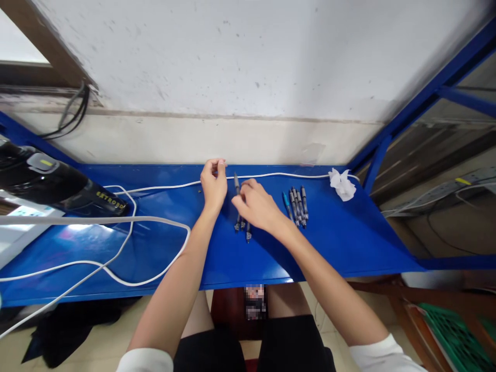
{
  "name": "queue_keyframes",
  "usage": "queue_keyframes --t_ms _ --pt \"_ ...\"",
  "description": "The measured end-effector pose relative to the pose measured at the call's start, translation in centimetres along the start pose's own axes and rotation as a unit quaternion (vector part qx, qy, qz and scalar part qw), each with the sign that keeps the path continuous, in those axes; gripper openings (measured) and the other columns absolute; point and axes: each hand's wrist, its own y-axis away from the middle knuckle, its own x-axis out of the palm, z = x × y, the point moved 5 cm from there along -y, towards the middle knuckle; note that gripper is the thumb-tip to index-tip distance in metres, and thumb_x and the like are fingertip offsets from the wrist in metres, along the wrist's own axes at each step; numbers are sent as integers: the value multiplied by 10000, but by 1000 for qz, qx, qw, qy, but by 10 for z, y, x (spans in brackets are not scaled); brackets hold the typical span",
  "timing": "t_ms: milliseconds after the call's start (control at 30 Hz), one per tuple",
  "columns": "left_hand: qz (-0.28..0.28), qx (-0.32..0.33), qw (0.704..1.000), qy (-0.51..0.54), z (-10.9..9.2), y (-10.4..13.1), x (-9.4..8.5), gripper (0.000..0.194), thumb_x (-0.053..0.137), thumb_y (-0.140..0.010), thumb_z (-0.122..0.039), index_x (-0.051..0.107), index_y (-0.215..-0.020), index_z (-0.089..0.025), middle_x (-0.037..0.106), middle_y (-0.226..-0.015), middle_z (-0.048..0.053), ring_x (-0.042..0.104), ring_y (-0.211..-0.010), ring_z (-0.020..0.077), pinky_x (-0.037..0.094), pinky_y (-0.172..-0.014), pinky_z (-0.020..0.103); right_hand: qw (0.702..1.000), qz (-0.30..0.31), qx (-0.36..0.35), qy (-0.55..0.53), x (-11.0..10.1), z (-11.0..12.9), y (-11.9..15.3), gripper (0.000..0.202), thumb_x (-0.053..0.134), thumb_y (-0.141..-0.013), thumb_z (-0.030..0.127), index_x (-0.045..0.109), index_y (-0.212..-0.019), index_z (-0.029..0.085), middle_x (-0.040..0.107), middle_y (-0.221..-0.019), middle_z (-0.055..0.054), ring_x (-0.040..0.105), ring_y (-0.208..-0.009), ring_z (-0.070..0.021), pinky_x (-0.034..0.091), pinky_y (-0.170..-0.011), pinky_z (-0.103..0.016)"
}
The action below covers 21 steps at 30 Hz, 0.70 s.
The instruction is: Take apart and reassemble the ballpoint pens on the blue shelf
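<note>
My left hand is raised over the blue shelf, its fingers curled in toward the thumb; anything between the fingertips is too small or hidden to make out. Just to its right, my right hand reaches down with bent fingers closed on a dark pen, whose tip points toward the wall. Under that hand lie several more dark pens, partly covered by the fingers. Farther right is a row of dark pens lying side by side, with a blue pen at its left end.
The blue shelf runs along a white wall. A white cable crosses its back, with looser loops at left. A black EXTROBD device lies at the left, and crumpled white tissue at the right. A blue frame post rises beyond.
</note>
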Motion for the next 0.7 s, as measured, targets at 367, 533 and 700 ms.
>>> queue_keyframes --t_ms 367,533,700 --pt "21 -81 993 86 0 13 18 313 696 -1061 -521 730 -1034 -212 795 -958 65 766 -941 206 608 -894 344 953 -244 -85 -159 -37 -67 -24 263 352 -1162 445 482 -1239 229 665 -911 -30 631 -725 -187 479 -736 -326" --pt "97 -60 987 113 -18 24 29 361 621 -1094 -571 753 -1116 -235 815 -1054 75 796 -1052 235 633 -950 371 967 -190 -111 -130 -15 -61 -13 323 341 -1176 460 534 -1269 218 679 -881 -16 638 -694 -172 431 -682 -283" --pt "174 -94 957 212 -34 38 41 345 601 -1102 -505 777 -1247 -245 839 -1233 101 785 -1241 305 584 -1149 494 970 -165 -141 -107 -3 -59 -5 381 334 -1197 463 610 -1211 201 684 -816 -4 605 -622 -140 388 -649 -259"
